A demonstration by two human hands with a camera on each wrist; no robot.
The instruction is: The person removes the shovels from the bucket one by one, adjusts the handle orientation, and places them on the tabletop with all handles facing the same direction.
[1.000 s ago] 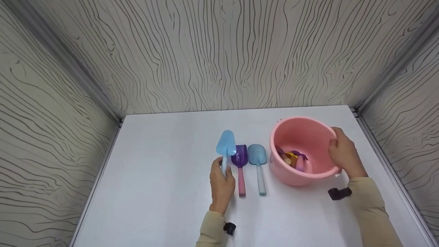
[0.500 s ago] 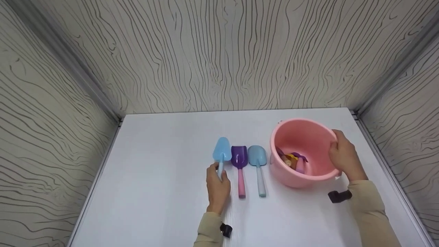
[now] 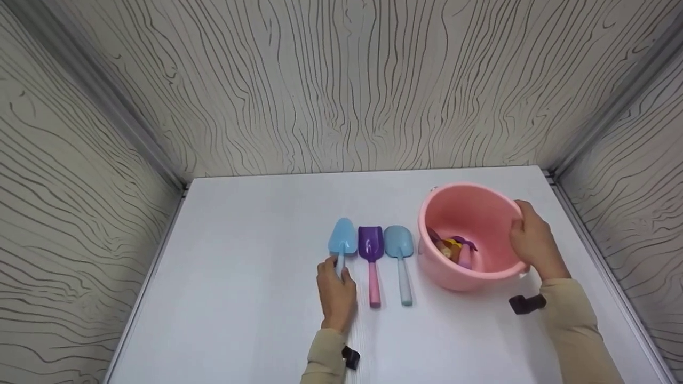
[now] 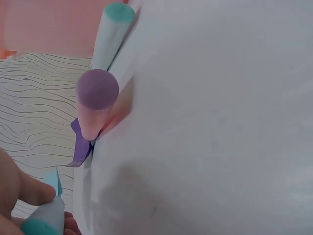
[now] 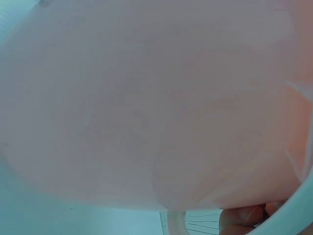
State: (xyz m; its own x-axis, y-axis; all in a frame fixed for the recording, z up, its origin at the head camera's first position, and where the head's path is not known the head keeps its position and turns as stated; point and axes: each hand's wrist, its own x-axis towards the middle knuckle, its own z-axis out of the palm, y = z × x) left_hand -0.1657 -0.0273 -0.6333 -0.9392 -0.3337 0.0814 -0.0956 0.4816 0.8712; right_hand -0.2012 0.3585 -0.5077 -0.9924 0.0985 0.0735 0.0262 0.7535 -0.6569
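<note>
My left hand (image 3: 337, 296) holds a light blue toy trowel (image 3: 343, 236) by its handle, low at the table, blade pointing away. Thumb and fingers pinch that handle in the left wrist view. Just right of it lies a purple shovel (image 3: 371, 242) with a pink handle, then a grey-blue shovel (image 3: 399, 241), roughly side by side. My right hand (image 3: 536, 240) grips the right rim of a pink bucket (image 3: 453, 280), which leans toward me. Several small toys (image 3: 453, 249), purple, yellow and brown, lie inside it, partly hidden by its wall. The bucket's side fills most of the right wrist view.
Everything stands on a white table (image 3: 240, 277). Wood-grain panels (image 3: 341, 85) enclose it at the back and both sides, with grey metal strips at the corners. The bucket stands close to the grey-blue shovel's right side.
My left hand has moved a little left and toward me, lowering the light blue trowel from over the purple shovel to its left side. The right hand and bucket stay nearly still.
</note>
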